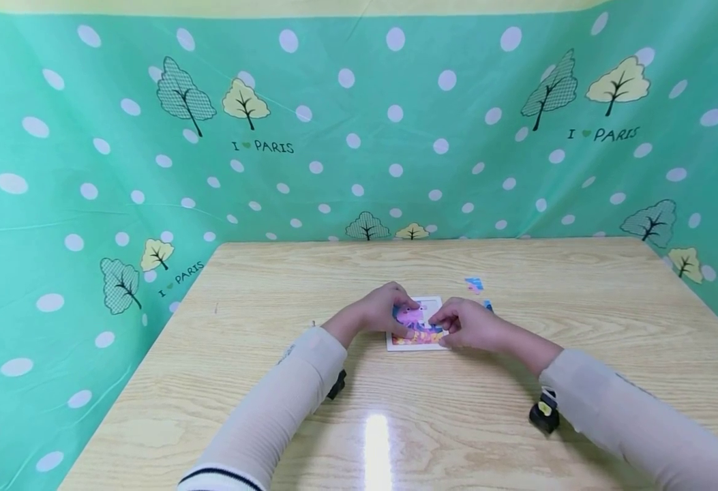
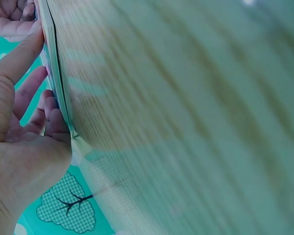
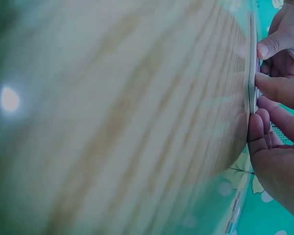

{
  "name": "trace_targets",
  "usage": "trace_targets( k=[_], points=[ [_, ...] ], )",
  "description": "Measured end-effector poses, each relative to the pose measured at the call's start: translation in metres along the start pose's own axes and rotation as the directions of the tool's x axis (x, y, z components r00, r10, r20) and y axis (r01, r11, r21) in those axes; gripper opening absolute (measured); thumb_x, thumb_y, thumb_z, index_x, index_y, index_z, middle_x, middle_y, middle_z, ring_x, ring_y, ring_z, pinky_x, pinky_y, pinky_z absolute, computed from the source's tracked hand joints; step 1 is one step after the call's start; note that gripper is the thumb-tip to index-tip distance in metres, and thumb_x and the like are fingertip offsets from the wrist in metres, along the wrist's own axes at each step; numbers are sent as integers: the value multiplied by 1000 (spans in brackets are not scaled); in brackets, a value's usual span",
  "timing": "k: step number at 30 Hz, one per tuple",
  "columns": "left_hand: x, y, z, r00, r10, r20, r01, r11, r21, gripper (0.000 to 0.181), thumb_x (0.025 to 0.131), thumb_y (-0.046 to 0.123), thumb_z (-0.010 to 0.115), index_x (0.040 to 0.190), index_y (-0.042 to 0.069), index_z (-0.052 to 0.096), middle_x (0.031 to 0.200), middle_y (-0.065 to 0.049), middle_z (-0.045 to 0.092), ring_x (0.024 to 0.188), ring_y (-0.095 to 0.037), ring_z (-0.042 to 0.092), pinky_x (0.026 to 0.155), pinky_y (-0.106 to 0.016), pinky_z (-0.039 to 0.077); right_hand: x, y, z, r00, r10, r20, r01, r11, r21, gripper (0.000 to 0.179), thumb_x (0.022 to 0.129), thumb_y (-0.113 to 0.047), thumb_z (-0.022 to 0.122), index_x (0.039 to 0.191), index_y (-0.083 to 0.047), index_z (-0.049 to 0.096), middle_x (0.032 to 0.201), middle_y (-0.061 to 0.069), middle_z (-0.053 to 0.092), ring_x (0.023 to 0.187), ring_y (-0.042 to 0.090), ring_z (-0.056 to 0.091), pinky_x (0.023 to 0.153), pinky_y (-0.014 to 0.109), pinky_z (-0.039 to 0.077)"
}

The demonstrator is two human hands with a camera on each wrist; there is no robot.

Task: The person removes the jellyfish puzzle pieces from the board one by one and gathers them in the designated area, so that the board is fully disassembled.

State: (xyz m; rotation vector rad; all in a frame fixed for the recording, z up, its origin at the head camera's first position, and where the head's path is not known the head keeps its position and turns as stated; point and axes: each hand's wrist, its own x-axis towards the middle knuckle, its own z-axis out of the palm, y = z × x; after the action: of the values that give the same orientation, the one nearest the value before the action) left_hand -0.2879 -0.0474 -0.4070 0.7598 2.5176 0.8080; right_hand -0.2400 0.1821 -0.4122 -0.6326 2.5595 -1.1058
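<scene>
A small jigsaw puzzle in a white frame lies on the table, its picture pink, orange and blue. Part of its upper right shows bare white. My left hand rests on the puzzle's left side, thumb and forefinger spread apart over the picture. From the right, my right hand reaches onto the puzzle with bent fingers, thumb and forefinger at a dark blue puzzle piece, partly hidden by the fingertips. Seen edge-on in the left wrist view, the frame has the left thumb against it.
A loose blue and pink puzzle piece lies behind the right hand, and another blue piece is partly covered by that hand. The wooden table ends at a green dotted cloth. Black devices hang under both wrists.
</scene>
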Motion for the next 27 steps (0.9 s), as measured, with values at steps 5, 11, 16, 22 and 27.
trace_targets(
  k=[5, 11, 16, 22, 27],
  points=[
    [1, 0, -1, 1000, 1, -1, -1, 1000, 7, 53, 76, 25, 86, 124, 16, 68, 120, 1, 49, 111, -14, 49, 101, -29, 39, 1, 0, -2, 1000, 7, 16, -7, 1000, -9, 32, 81, -1, 77, 111, -2, 68, 95, 6, 55, 84, 18, 52, 73, 28, 50],
    [1, 1, -1, 1000, 12, -1, -12, 1000, 17, 52, 76, 24, 86, 123, 14, 68, 120, 1, 49, 110, -14, 49, 100, -28, 40, 3, 2, -2, 1000, -7, 26, 7, 1000, -8, 32, 81, 1, 76, 110, -3, 64, 91, 5, 54, 81, 18, 51, 70, 28, 48],
    [1, 1, -2, 1000, 14, 0, -14, 1000, 28, 52, 76, 25, 86, 124, 15, 68, 119, 2, 50, 109, -13, 49, 99, -26, 40, 3, 3, -1, 999, -25, 26, 24, 1000, 16, 32, 80, 1, 77, 109, -3, 61, 91, 6, 54, 83, 19, 51, 71, 28, 48],
    [1, 1, -2, 1000, 8, 0, -8, 1000, 22, 53, 76, 25, 86, 124, 15, 68, 118, 2, 50, 108, -13, 49, 98, -26, 41, 1, 3, 0, 998, -57, 10, 57, 997, 48, 31, 81, 1, 76, 105, -5, 58, 89, 6, 55, 81, 20, 51, 70, 27, 47],
    [1, 1, -1, 1000, 23, 0, -23, 999, 34, 54, 75, 24, 87, 125, 13, 67, 119, 1, 50, 109, -13, 49, 98, -25, 40, -2, 2, -1, 996, -89, -5, 89, 986, 144, 26, 81, 9, 70, 100, -2, 56, 86, 9, 56, 78, 21, 52, 66, 25, 46]
  ],
)
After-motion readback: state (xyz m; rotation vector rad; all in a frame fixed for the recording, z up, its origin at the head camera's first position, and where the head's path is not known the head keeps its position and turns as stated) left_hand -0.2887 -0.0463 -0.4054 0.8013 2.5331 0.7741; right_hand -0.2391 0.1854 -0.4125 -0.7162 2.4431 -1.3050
